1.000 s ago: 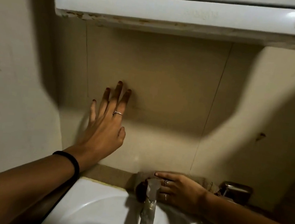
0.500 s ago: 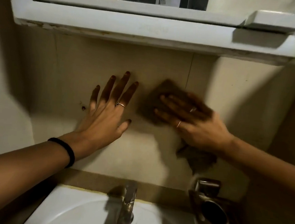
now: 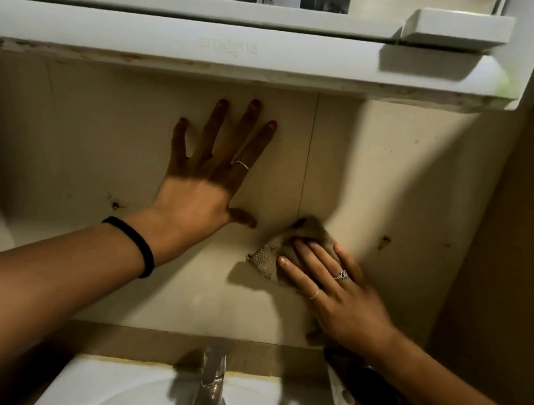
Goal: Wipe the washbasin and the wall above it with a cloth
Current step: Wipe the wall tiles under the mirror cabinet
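The beige tiled wall (image 3: 103,142) rises above the white washbasin (image 3: 107,392), whose rim shows at the bottom. My left hand (image 3: 206,181) lies flat on the wall with its fingers spread, just under the cabinet. Lower and to the right, my right hand (image 3: 332,288) presses a brown cloth (image 3: 274,254) against the wall with straight fingers. Most of the cloth is under the palm; its left corner and top edge stick out.
A white mirror cabinet (image 3: 240,48) overhangs the wall at the top. A metal tap (image 3: 212,385) stands at the basin's back edge. A metal soap holder (image 3: 348,400) is fixed at the lower right, partly under my right forearm. Small dark holes mark the tiles.
My right hand lifted the cloth from behind the tap to the wall, then slid it down and to the right. The left hand stayed flat on the wall.
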